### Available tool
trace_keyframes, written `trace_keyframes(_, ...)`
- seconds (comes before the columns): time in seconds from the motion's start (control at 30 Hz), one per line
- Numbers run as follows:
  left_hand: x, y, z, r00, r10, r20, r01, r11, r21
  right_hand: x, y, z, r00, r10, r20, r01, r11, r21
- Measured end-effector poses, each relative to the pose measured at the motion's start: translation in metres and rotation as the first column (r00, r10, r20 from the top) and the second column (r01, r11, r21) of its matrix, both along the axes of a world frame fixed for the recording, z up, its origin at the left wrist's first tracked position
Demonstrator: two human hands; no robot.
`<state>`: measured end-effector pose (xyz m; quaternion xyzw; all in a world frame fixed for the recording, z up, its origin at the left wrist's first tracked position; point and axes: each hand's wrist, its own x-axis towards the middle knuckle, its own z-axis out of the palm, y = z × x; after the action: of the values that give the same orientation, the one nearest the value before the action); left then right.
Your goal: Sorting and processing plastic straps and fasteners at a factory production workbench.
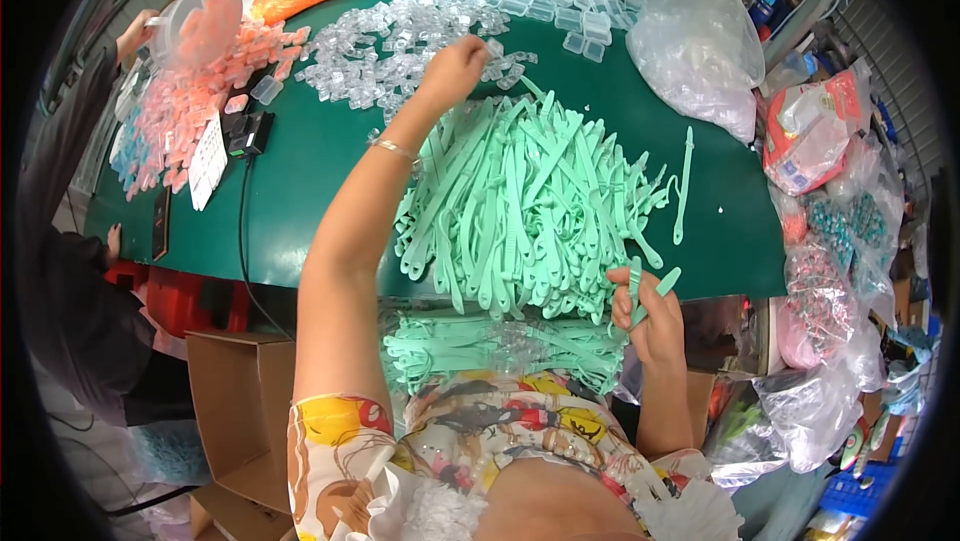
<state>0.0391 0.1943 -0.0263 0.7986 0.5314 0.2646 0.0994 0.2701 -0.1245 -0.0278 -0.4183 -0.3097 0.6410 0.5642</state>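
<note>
Because the green table (730,231) carries the pile of mint-green straps (520,201) up to its near edge, tugging one tangled strap could drag others off. The straps look flat and narrow, with rounded ends. Beyond lie clear plastic pieces (370,51); the left hand (460,69) is at them, fingers curled, grip impossible to tell. The right hand (656,328), beside the pile, is clamped on at least one strap (634,286)

Smooth plastic strips (540,201), glossy clear pieces (365,56), probably plastic, cardboard box (235,411)
</note>
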Motion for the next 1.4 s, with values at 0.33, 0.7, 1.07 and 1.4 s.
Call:
trace_keyframes(0.33,0.02,-0.246,0.04,0.442,0.185,0.878,0.76,0.442,-0.476,-0.029,0.007,0.01,0.983,0.083,0.166,-0.105,0.987,0.125)
trace_keyframes(0.7,0.027,-0.289,-0.002,0.038,0.425,0.905,0.879,0.417,-0.233,-0.045,-0.012,-0.006,0.843,-0.076,0.533,-0.143,0.923,0.357)
trace_keyframes(1.07,0.023,-0.295,-0.012,-0.03,0.439,0.898,0.882,0.434,-0.183,-0.055,-0.008,-0.004,0.849,-0.102,0.518,-0.128,0.912,0.389)
trace_keyframes(1.4,0.018,-0.296,-0.012,0.273,0.336,0.901,0.718,0.552,-0.423,-0.054,-0.001,-0.004,0.765,-0.166,0.622,-0.151,0.893,0.424)
